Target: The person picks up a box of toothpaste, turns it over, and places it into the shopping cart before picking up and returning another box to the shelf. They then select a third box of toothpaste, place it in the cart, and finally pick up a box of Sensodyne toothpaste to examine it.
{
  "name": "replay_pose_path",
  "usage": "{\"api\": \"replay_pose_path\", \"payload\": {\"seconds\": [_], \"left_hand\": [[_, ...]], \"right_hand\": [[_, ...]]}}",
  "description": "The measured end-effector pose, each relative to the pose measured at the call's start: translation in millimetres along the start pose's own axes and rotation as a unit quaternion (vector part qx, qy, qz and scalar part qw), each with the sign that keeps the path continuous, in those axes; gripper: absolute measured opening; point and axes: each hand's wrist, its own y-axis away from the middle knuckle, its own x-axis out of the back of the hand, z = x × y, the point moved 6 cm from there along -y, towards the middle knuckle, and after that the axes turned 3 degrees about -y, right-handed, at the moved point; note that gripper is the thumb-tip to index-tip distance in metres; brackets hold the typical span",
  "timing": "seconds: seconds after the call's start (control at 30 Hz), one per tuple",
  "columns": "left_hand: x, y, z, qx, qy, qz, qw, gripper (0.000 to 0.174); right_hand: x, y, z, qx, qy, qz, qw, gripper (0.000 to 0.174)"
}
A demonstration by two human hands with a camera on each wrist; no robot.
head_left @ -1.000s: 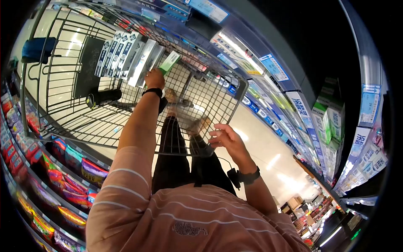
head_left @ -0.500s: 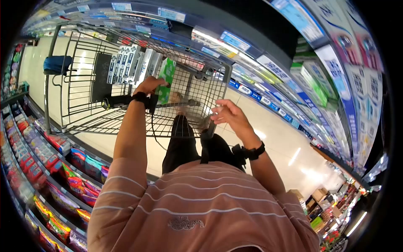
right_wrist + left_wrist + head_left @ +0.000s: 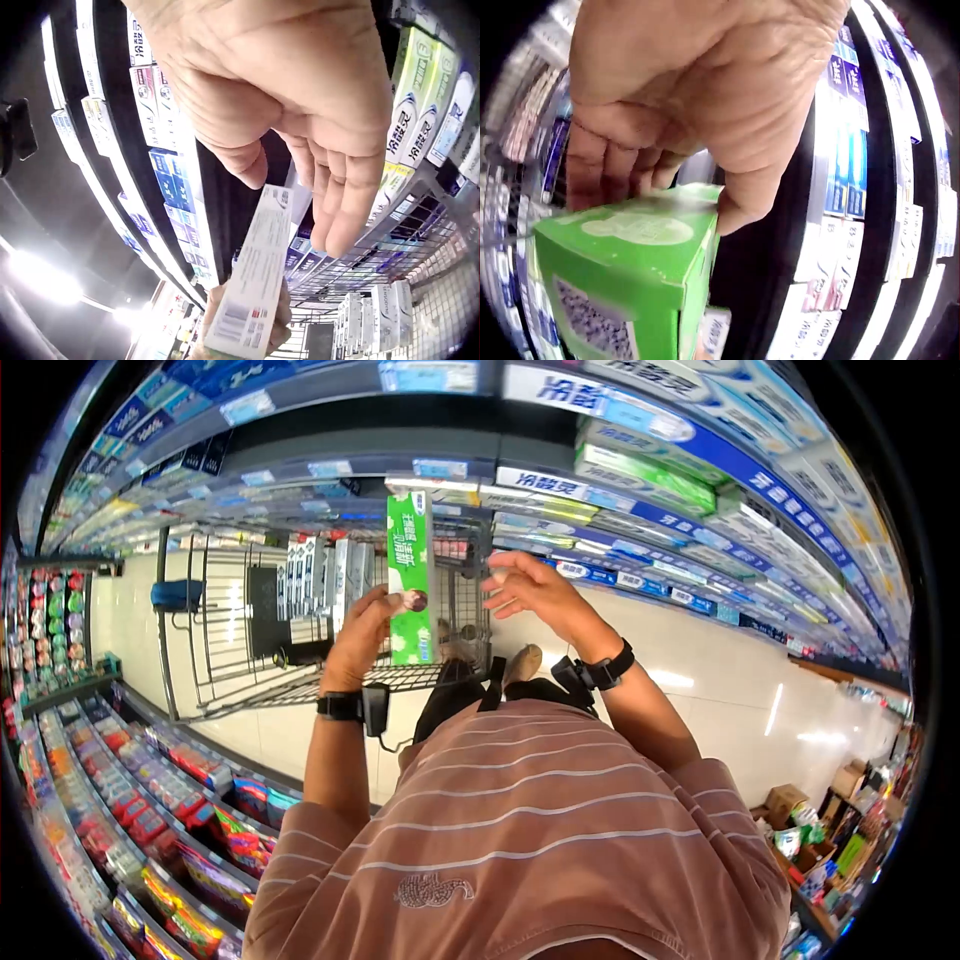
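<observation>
My left hand [image 3: 360, 640] pinches a tall green and white toothpaste box [image 3: 408, 550] by its lower left edge, holding it upright over the shopping cart. Seen from the left wrist, the green box [image 3: 622, 277] has a square code on one end, with thumb and fingers on either side. To the right of the box is my right hand [image 3: 545, 600], fingers spread and empty. In the right wrist view the box's white side [image 3: 251, 277] with a barcode faces that hand, its fingers close above the top end.
The wire shopping cart [image 3: 205, 690] holds several white and silver boxes [image 3: 305, 585] and a dark panel [image 3: 265, 610]. Shelves of toothpaste [image 3: 620, 520] run along the front and right. Colourful packets [image 3: 180, 800] fill shelves at lower left. Cartons [image 3: 787, 800] stand at far right.
My left hand has lifted the green box out of the cart and brought it upright toward the shelf. The head view has swung toward the shelves. My right hand stays raised and empty.
</observation>
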Motion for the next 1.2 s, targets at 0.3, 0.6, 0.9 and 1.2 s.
{"api": "replay_pose_path", "payload": {"seconds": [0.3,0.6,0.9,1.2], "left_hand": [[-155.3,-5.5,50.1,-0.168,0.174,-0.113,0.964,0.043],[-185.4,-41.8,55.8,-0.165,0.194,-0.218,0.942,0.041],[-220.7,-37.7,100.2,-0.225,0.024,-0.151,0.962,0.052],[-239.1,-44.9,89.9,-0.181,-0.004,-0.207,0.962,0.053]], "right_hand": [[18.0,65.7,-50.8,0.103,-0.008,-0.015,0.994,0.056],[96.6,134.6,-76.8,0.154,-0.097,0.111,0.977,0.049],[153.0,190.8,-74.2,0.178,-0.120,0.159,0.964,0.044],[167.7,204.8,-68.1,0.212,-0.143,0.192,0.947,0.055]]}}
